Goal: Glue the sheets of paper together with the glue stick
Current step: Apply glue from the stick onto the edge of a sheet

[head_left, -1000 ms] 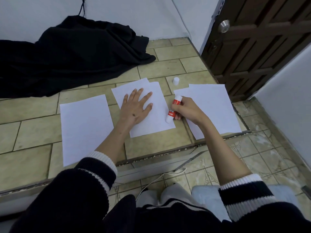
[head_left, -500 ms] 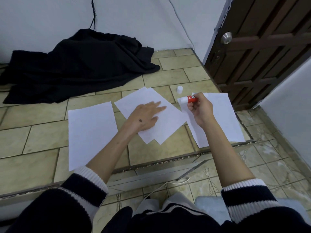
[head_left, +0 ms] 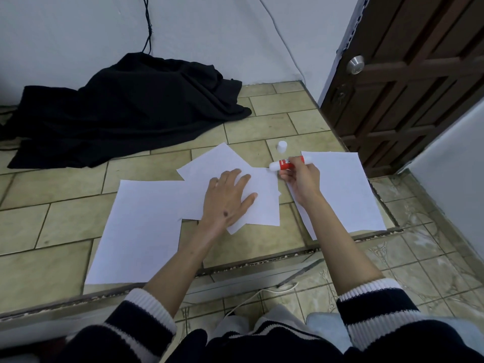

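White sheets of paper lie on the tiled floor. In the middle are two overlapping sheets [head_left: 217, 163], skewed against each other, and my left hand [head_left: 227, 197] presses flat on them with fingers spread. A single sheet [head_left: 141, 226] lies to the left, partly under the middle pair. Another sheet [head_left: 348, 195] lies to the right. My right hand [head_left: 301, 179] grips the red and white glue stick [head_left: 284, 163] sideways above the right edge of the middle pair. The glue stick's white cap [head_left: 282, 146] stands on the floor just behind.
A heap of black cloth [head_left: 125, 111] lies at the back left against the wall, with a black cable [head_left: 148, 24] hanging above it. A brown wooden door [head_left: 408, 74] stands at the right. A metal floor rail [head_left: 248, 279] and a white cord [head_left: 262, 292] run near my knees.
My right hand lifted the glue stick from upright on the paper's right edge to a sideways hold further back. My left hand turned the middle sheets, which now lie skewed. The camera tilted up.
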